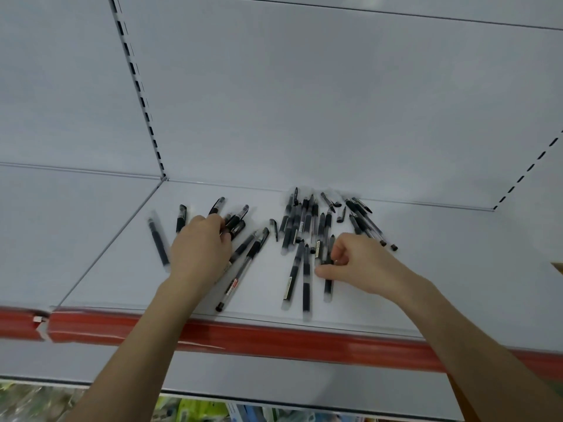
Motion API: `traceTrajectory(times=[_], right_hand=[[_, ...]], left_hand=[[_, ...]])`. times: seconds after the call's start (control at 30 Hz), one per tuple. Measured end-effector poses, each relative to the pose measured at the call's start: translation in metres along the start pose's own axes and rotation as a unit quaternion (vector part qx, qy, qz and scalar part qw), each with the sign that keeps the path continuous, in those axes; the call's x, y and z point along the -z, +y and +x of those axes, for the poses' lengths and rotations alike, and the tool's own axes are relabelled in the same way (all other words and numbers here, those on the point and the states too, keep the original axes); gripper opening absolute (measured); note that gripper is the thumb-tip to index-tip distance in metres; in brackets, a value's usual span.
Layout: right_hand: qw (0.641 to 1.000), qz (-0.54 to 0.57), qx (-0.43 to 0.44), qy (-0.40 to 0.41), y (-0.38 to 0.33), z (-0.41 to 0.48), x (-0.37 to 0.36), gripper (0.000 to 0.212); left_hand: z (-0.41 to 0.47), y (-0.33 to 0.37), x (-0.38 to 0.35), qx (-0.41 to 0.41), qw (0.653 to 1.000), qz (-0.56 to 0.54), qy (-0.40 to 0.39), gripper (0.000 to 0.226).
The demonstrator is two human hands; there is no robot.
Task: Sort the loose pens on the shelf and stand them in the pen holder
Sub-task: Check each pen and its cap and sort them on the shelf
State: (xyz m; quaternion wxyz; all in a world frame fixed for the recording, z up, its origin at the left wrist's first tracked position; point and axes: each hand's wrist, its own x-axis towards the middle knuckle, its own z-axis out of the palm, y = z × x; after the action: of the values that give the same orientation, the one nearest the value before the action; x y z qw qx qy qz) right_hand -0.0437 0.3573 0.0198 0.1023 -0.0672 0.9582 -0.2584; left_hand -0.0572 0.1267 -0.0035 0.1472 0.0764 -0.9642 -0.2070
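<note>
Several black pens with clear barrels lie loose on the white shelf (106, 269). One group (300, 222) is piled near the back wall at centre right, another scattered group (243, 251) lies at centre left. My left hand (199, 251) reaches over the left group, its fingers curled round a few black pens (234, 223). My right hand (362, 266) pinches one pen (328, 284) between thumb and curled fingers. Two more pens (300, 281) lie just left of that hand. No pen holder is in view.
A red price strip (274, 336) runs along the shelf's front edge. A slotted upright (138, 86) divides the white back panel. Coloured goods (189, 412) show on a lower level. A brown corner (557, 266) pokes in at the right edge.
</note>
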Motion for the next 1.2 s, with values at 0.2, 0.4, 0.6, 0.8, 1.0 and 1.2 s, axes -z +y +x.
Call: traceTrajectory(times=[0.2, 0.4, 0.6, 0.8, 1.0, 1.2], right_hand=[[1.000, -0.004, -0.019, -0.001, 0.002, -0.003, 0.008, 0.017], [0.996, 0.060, -0.043, 0.040, 0.015, -0.006, 0.010, 0.033], [0.967, 0.187, -0.039, 0.170, 0.026, -0.017, 0.017, 0.008], [0.931, 0.280, -0.073, 0.222, 0.048, -0.027, 0.020, 0.005], [0.931, 0.288, -0.059, 0.218, 0.059, -0.033, 0.017, 0.005], [0.931, 0.291, -0.049, 0.215, 0.062, -0.029, 0.018, 0.010]], left_hand=[[0.001, 0.015, -0.005, -0.054, 0.997, -0.030, 0.036, 0.022], [0.005, 0.041, -0.016, -0.118, 0.989, -0.089, -0.005, 0.020], [0.025, 0.076, -0.023, -0.173, 0.976, -0.120, -0.057, 0.018], [0.056, 0.111, -0.039, -0.178, 0.968, -0.140, -0.104, 0.018], [0.082, 0.133, -0.065, -0.234, 0.960, -0.101, -0.113, 0.024], [0.100, 0.145, -0.086, -0.301, 0.936, 0.002, -0.184, 0.027]])
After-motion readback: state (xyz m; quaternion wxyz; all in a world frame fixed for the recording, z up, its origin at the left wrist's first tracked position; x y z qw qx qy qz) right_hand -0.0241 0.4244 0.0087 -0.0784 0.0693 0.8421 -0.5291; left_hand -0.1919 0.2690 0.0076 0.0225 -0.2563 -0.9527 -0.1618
